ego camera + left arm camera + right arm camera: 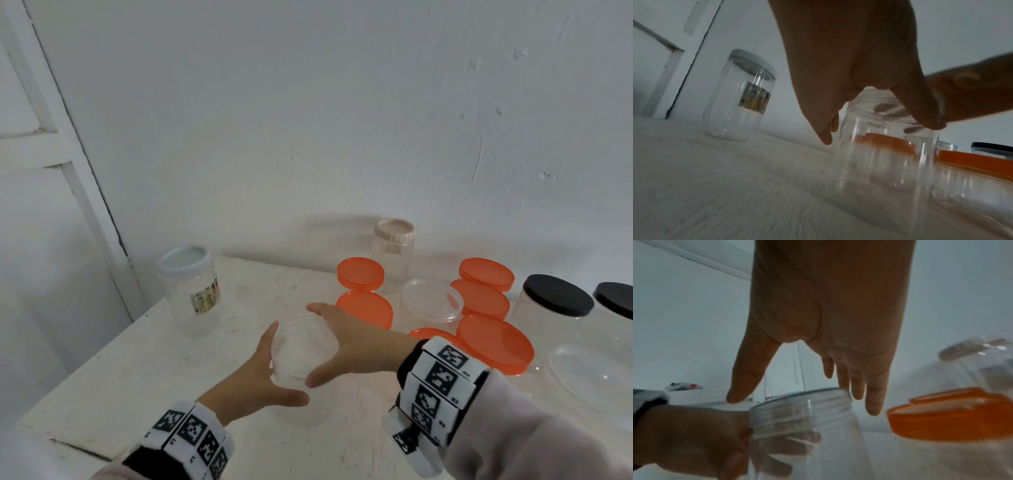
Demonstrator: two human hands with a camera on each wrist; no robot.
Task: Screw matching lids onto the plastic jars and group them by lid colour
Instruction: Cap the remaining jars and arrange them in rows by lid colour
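A clear plastic jar (303,411) with a clear lid (303,347) stands at the middle of the white table (137,359). My left hand (287,363) grips the jar just under the lid, thumb in front and fingers curled round its left side; through the jar wall in the right wrist view these fingers (777,464) show wrapped round it. My right hand (311,342) spans the lid from above with straight, spread fingers (873,402) and thumb out. Several orange-lidded jars (364,308) stand just to the right.
A tall jar with a pale blue lid (188,291) stands at the back left near the table's edge. A beige-lidded jar (394,257) is by the wall, a clear-lidded jar (431,301) among the orange ones, and two black-lidded jars (556,298) at the far right.
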